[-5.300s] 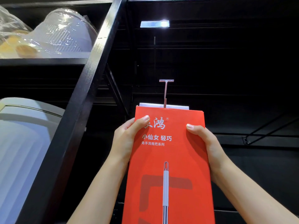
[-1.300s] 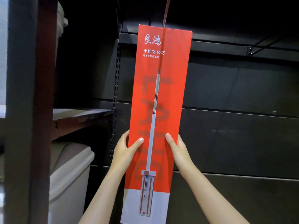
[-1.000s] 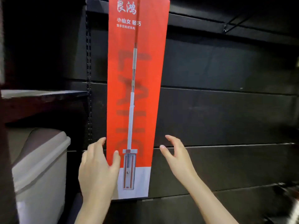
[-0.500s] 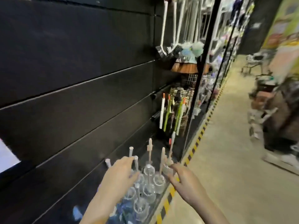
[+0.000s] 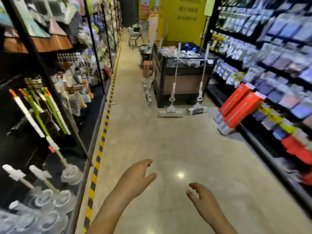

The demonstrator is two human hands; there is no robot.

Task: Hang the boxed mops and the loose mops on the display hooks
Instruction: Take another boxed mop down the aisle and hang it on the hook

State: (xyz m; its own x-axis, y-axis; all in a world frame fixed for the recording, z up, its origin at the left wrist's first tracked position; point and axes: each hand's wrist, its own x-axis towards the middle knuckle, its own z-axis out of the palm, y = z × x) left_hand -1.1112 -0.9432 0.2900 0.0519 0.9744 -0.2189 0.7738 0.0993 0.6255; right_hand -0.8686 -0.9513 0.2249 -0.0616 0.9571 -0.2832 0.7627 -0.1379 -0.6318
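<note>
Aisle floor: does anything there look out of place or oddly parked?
Yes. Two red mop boxes stand on the floor, tilted against the right-hand shelving. Two loose mops lean upright on the dark bin, heads on the floor. None hangs on a hook. Both hands are empty.

No legible text. Blurred dark characters on yellow wall panel [image 5: 187, 13], unreadable. Printing on red mop boxes [image 5: 239, 107] too small to make out. Labels on shelf packets [image 5: 273, 39] smeared by motion blur.
</note>
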